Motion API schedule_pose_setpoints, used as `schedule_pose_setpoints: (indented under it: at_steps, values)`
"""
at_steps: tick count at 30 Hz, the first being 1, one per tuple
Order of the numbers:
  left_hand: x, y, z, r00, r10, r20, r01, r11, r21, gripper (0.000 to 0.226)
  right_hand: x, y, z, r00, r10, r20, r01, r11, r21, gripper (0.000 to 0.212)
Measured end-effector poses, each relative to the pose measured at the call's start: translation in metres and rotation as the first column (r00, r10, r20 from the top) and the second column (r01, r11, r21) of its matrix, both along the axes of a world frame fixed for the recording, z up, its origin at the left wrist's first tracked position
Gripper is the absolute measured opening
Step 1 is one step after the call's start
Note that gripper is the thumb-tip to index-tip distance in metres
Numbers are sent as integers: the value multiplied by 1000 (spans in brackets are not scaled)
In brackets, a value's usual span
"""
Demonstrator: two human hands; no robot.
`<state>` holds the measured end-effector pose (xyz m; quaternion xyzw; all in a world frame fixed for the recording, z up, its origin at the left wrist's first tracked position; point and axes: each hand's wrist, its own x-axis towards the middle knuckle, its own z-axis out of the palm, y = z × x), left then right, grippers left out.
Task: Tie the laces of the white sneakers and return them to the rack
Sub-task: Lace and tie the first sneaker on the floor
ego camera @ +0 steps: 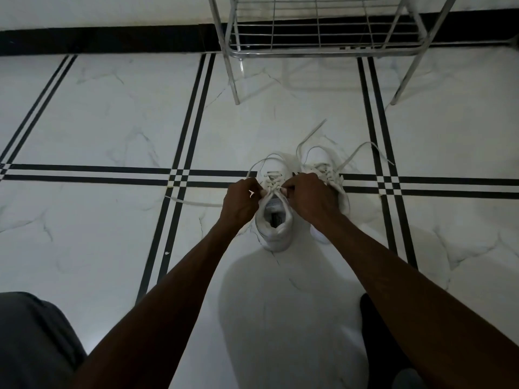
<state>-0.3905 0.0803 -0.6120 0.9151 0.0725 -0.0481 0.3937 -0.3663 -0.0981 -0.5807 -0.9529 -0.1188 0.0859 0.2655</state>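
Two white sneakers stand side by side on the tiled floor, toes pointing away from me. The left sneaker (274,226) sits between my hands. My left hand (242,203) is closed on its lace at the left of the tongue, and one loose lace end (196,203) trails left across the floor. My right hand (310,198) pinches the lace on the right side. The right sneaker (323,164) is partly hidden behind my right hand; its untied laces (362,153) spread out over the floor.
A chrome wire shoe rack (317,50) stands against the far wall, its lower shelf bare, two legs (234,80) reaching toward the sneakers. The floor is white marble tile with black stripes (179,175). My knees in dark cloth (33,341) fill the lower corners.
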Motion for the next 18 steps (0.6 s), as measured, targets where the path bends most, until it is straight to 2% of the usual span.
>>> schedule_pose_setpoints:
  at_steps: [6,10,12,14,16,18]
  values:
    - [-2,-3,-4,987,135,-92,-133,991,18,11,0,3,-7,1000,6,-19,-6,1000,16,19]
    - [1,-3,5,981,95,-171,-78,992,100,2,0,-1,-7,1000,-3,-1,3,1000,28,28]
    - [3,-1,13,991,1,-133,30,973,230,19,0,-1,-6,1000,-6,-8,6,1000,24,33]
    - [5,3,19,990,-142,-4,128,883,452,26,-1,0,-4,1000,6,6,-6,1000,-7,34]
    - [6,8,19,961,-258,99,149,784,602,31,-3,-1,0,999,25,29,-24,998,-61,32]
    - [2,13,16,948,-289,133,131,737,663,35,-5,-3,1,999,38,37,-33,994,-108,29]
